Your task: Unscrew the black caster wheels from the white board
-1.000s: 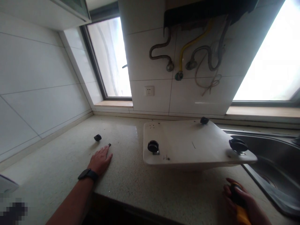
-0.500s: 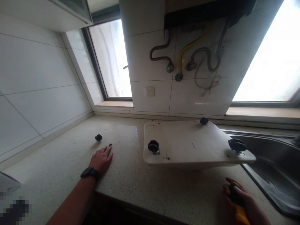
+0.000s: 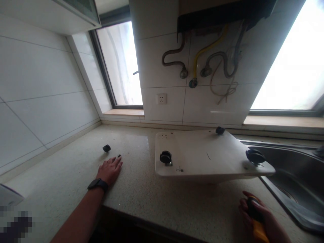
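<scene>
My left hand (image 3: 109,170) lies on the speckled countertop (image 3: 136,189) with its fingers stretched out. Its fingertips reach a few small dark pieces, likely screws (image 3: 119,156). Just beyond them is a loose black caster wheel (image 3: 106,148). At the lower right, my right hand (image 3: 263,212) is wrapped round a yellow-and-black handheld tool (image 3: 258,229), partly hidden by the fingers and cut off by the frame edge. Between the hands sits a white board-like base (image 3: 194,152) carrying casters at the front left (image 3: 165,157), back right (image 3: 220,130) and front right (image 3: 255,156).
A steel sink (image 3: 291,172) lies to the right, under one end of the white base. Hoses and valves (image 3: 193,82) hang on the tiled wall above a socket (image 3: 162,99). A white box corner (image 3: 10,195) shows at the left.
Almost nothing differs. My right hand and the yellow-and-black tool have shifted very slightly left; my left hand stays by the small dark pieces.
</scene>
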{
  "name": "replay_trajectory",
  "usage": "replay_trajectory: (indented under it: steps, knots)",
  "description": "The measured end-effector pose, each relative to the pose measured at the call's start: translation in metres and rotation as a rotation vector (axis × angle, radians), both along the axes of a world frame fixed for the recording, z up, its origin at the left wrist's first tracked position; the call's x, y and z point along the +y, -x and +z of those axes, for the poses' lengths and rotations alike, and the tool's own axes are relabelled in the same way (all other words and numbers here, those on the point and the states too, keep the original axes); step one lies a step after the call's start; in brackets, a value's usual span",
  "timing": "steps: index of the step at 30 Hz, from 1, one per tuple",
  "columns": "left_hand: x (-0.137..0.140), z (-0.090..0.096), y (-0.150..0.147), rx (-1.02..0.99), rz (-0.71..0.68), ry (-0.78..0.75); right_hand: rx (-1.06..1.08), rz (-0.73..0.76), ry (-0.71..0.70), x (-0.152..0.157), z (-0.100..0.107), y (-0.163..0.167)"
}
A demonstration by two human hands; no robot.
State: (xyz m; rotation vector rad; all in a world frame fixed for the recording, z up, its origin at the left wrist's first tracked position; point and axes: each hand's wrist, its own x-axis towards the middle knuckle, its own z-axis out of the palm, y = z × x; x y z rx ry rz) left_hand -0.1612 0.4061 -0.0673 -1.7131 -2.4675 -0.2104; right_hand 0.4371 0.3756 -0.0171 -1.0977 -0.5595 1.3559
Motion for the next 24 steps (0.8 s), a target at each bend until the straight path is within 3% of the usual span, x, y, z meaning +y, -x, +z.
replay_trajectory:
  steps: [13, 17, 21, 24]
  knots:
    - [-0.003, 0.003, -0.004, -0.004, -0.034, -0.026, 0.006, 0.013, 0.030, -0.003, 0.007, 0.004]
    - [-0.008, 0.009, -0.010, 0.004, -0.064, -0.102, 0.003, -0.005, 0.033, -0.001, 0.004, 0.004]
    - [-0.015, 0.021, -0.031, -0.040, -0.169, -0.237, 0.003, 0.001, 0.016, -0.002, 0.004, 0.002]
    - [-0.022, 0.033, -0.067, -0.182, -0.298, -0.315, -0.003, -0.006, 0.004, -0.004, 0.004, 0.002]
